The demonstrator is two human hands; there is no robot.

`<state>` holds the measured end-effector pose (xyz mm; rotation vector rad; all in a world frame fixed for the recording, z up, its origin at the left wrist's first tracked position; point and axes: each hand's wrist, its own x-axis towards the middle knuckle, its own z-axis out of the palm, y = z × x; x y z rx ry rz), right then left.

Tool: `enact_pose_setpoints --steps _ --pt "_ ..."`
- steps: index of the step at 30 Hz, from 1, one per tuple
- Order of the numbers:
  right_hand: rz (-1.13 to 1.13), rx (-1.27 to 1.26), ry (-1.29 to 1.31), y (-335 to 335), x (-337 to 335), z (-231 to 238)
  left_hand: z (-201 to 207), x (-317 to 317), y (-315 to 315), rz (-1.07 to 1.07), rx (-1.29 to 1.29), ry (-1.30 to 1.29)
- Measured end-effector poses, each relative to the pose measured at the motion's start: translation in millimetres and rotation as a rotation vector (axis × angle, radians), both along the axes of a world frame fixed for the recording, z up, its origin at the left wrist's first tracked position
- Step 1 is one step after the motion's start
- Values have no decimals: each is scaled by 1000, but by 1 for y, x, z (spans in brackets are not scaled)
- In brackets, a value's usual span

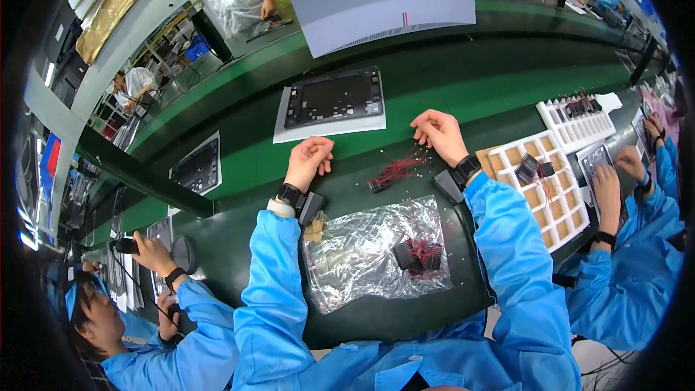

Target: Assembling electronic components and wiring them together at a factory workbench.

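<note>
Blue sleeves fill the lower edge of our view, both forearms reaching up over the dark green bench (239, 246). Between them lies the largest loose thing near us — a crumpled clear plastic bag (362, 253) with a clump of small black connectors on red wires (420, 255) inside, toward its right end. How many pieces are in it we cannot count through the glare.

Beyond the bag, a loose bundle of red wires with black ends (394, 171) rests on the bench between our hands, with tiny pale specks scattered about it that are too small to make out. Our right hand (440, 134) is curled, fingertips pinched together just above the far end of that bundle; whether it grips a wire we cannot tell. Our left hand (310, 159) is closed in a loose fist and sits apart from the wires — nothing shows in it.

Farther off, a dark flat panel (334, 98) lies on a white sheet. To the right, a white gridded tray (554, 210) holds a few wired connectors in one upper cell; a second white tray (579, 127) behind it carries more.

A co-worker's gloveless hands on the right and another person at lower left are partly cut off by the rim.
</note>
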<state>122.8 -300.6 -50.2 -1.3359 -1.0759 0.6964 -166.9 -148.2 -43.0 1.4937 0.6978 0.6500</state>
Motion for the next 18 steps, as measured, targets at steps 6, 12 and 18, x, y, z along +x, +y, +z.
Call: enact_pose_setpoints --steps 6,12,18 --pt "7 -7 10 1 0 0 0 0 2 5 6 13" --pt "20 -8 -6 2 -1 1 1 -2 2 5 1 21" --pt "17 6 28 1 -2 5 5 -4 1 3 5 10"
